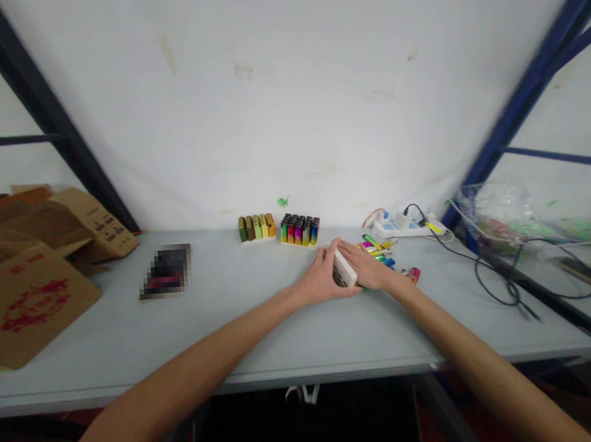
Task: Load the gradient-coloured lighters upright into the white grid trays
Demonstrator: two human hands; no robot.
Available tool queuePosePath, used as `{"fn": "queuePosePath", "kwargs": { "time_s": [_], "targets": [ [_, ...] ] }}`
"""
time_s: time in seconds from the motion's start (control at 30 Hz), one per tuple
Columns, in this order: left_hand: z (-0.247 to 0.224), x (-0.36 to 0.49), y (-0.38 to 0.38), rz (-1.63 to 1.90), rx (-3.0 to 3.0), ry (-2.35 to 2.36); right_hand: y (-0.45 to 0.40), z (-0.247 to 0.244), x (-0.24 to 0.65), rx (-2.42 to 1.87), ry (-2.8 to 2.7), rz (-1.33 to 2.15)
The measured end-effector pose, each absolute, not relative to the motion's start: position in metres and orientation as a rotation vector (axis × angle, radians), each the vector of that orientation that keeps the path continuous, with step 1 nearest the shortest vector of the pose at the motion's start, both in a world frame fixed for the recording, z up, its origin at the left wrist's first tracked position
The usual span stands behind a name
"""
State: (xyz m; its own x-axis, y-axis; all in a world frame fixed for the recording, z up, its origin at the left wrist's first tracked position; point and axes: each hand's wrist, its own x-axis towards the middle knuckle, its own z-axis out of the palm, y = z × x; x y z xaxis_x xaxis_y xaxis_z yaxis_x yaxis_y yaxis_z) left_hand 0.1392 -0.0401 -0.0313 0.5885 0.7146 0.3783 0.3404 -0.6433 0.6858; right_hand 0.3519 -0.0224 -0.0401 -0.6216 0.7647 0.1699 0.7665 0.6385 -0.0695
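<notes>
Tilted on its side, a small white tray [346, 267] is gripped by my left hand [321, 276], with the thumb at the near end and the fingers at the far end. Dark shapes show inside it, too small to make out. My right hand [365, 265] lies against the tray's right side, fingers stretched out. Whether anything is under its palm is hidden. Loose shiny coloured lighters [377, 250] lie beyond and beside it, and a red lighter [414, 276] is near the wrist. Two blocks of upright lighters stand to the left: yellow-brown lighters [257, 228] and multicoloured lighters with black tops [300, 230].
A white power strip [400, 226] with plugs sits at the back right, its black cable [510, 294] coiling over the table edge. Cardboard boxes [40, 296] are at the left, near a blurred dark flat object [167, 271]. A blue rack post [514, 114] rises at the right.
</notes>
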Motion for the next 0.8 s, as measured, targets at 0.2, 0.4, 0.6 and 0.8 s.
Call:
{"fn": "queuePosePath", "kwargs": {
  "time_s": [0.2,0.4,0.6,0.8],
  "targets": [
    [-0.029,0.138,-0.042,0.862,2.295,0.834,-0.021,-0.039,0.353,-1.377,-2.565,0.077],
    [-0.03,0.137,-0.041,0.875,2.295,0.845,-0.024,-0.033,0.365,-1.595,-2.459,0.171],
    [-0.034,0.137,-0.039,0.857,2.291,0.88,-0.024,-0.032,0.379,-1.667,-2.407,0.171],
    [-0.032,0.135,-0.039,0.845,2.276,0.893,-0.013,-0.033,0.397,-1.683,-2.412,0.189]
  ]
}}
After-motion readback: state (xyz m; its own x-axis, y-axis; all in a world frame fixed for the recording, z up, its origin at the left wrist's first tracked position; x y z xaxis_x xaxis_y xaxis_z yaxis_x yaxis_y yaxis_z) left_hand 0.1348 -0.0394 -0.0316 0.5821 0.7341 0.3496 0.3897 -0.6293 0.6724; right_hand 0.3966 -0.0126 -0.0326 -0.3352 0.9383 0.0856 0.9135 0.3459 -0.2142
